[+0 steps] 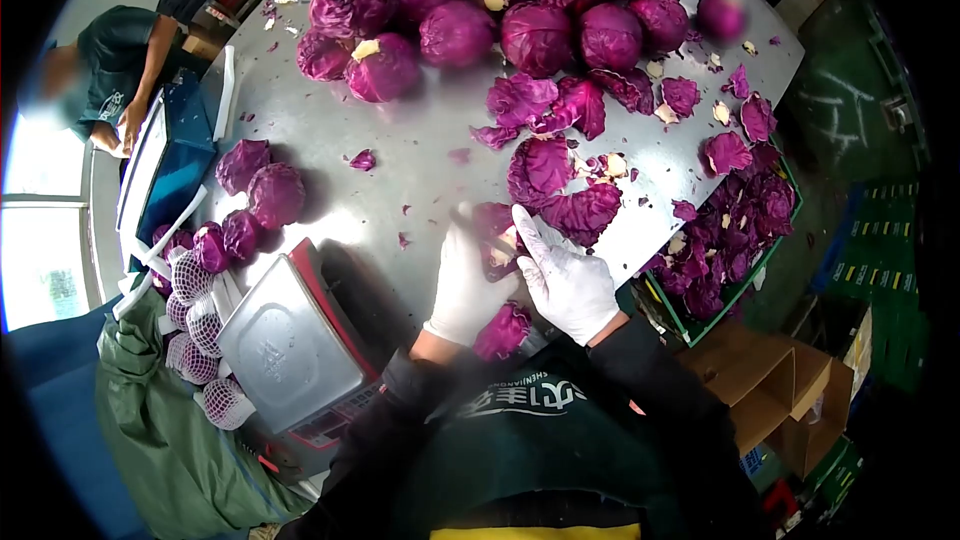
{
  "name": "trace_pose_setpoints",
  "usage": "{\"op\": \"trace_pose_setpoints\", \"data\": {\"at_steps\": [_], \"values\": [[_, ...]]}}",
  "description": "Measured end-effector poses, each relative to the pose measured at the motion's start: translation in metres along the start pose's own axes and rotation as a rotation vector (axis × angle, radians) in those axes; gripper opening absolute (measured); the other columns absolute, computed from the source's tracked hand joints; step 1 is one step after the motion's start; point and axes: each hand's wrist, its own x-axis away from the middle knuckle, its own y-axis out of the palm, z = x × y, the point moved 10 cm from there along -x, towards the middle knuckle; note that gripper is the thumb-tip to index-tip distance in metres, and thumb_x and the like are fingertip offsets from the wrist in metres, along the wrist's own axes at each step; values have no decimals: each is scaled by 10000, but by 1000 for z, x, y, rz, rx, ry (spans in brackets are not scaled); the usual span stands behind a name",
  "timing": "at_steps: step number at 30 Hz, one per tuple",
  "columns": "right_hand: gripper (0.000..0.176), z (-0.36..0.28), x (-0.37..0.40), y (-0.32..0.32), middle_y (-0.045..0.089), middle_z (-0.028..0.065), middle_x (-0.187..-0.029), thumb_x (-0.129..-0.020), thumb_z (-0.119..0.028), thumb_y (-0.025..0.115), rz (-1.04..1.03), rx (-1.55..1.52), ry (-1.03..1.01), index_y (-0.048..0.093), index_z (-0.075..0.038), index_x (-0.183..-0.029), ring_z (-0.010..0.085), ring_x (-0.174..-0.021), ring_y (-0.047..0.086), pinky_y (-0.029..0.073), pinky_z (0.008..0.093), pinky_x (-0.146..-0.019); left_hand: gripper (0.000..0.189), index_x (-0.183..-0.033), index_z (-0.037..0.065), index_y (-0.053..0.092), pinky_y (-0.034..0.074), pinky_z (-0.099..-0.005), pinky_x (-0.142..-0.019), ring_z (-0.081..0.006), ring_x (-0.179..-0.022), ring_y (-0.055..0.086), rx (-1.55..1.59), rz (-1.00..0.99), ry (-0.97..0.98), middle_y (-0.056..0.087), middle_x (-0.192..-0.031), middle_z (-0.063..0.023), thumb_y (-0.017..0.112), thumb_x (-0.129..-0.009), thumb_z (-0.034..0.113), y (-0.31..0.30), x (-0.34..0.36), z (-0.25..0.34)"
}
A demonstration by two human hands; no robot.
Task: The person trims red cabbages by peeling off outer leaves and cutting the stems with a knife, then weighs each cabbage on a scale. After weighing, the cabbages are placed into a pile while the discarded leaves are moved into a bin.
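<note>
Between my two white-gloved hands is a red cabbage (pixel 492 219), blurred and partly covered by fingers. My left hand (pixel 466 280) is closed on its left side. On the other side, my right hand (pixel 572 285) has fingers stretched toward the cabbage, with the index finger pointing up and left; I make out no tool in it. Just below the hands shows a loose purple leaf (pixel 503 331). Peeled outer leaves (pixel 585 212) and pale stem bits lie on the metal table (pixel 375 205) beyond my right hand.
Several red cabbages (pixel 540 38) are heaped at the back. A green crate (pixel 690 335) of leaves stands right, above a cardboard box (pixel 760 370). Left are a scale (pixel 290 345), netted cabbages (pixel 190 358), small cabbages (pixel 275 195) and another person (pixel 120 70) beside blue equipment (pixel 170 170).
</note>
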Motion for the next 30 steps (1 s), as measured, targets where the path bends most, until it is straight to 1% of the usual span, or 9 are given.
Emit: {"op": "trace_pose_setpoints", "data": {"at_steps": [2,9,13,18,20,22,24,26,30], "values": [[568,-3,-4,-3,597,79,-640,-1002,-349,492,78,42,-65,384,-161,-1526,248,-512,612,506,380,-474,943,-1447,-44,306,500,-440,-828,-353,-985,564,64,16,-72,525,-1137,-198,813,-662,85,3,3,-14],[443,-4,-13,-9,622,97,-678,-997,-343,484,115,4,11,542,-179,-1405,278,-534,628,514,405,-496,919,-1487,-83,248,456,-405,-1007,-349,-1186,567,200,-149,-268,534,-1302,-228,778,-760,104,5,-4,-11],[430,80,-42,-14,676,150,-770,-1022,-378,427,46,88,354,559,-179,-1379,361,-592,642,519,465,-546,1012,-1474,-130,233,344,-458,-1122,-489,-1311,410,-219,-20,112,406,-1418,-323,815,-680,105,12,15,21],[636,125,-49,-25,689,214,-996,-1009,-520,426,-108,-288,600,313,-205,-1549,383,-862,678,544,451,-757,1128,-1534,-90,125,378,-372,-1125,-267,-1360,446,287,-40,-320,413,-1469,-225,879,-719,111,10,35,-35],[757,89,-37,-31,677,194,-1150,-979,-545,504,-115,-360,615,202,-213,-1589,377,-929,674,547,436,-784,1152,-1553,-58,83,405,-351,-1106,-241,-1331,479,190,0,-233,424,-1473,-201,871,-727,91,5,33,-28],[932,49,-24,-5,526,194,-1422,-903,-527,657,-64,-655,293,122,-220,-1603,358,-1026,647,541,428,-835,1153,-1559,-45,77,418,-347,-1095,-243,-1317,494,146,35,-187,432,-1469,-198,866,-728,79,5,33,-26],[999,21,-10,5,542,138,-1354,-823,-431,794,-72,-529,133,210,-187,-1596,253,-971,606,517,363,-854,1139,-1567,-25,86,433,-347,-1079,-239,-1301,510,232,32,-191,449,-1459,-185,847,-724,46,6,30,-22],[796,26,-9,24,604,141,-1242,-808,-424,801,-170,-480,212,475,-104,-1460,273,-1090,595,481,357,-979,1135,-1570,-19,90,435,-350,-1077,-236,-1296,514,291,-25,-232,460,-1452,-182,839,-718,27,7,28,-22],[608,16,-15,12,645,121,-1141,-844,-364,767,-119,-375,-25,578,-62,-1337,283,-945,665,554,351,-804,1138,-1577,1,87,465,-350,-1034,-223,-1233,559,159,-15,-187,516,-1393,-168,828,-713,1,4,25,-20]]}}
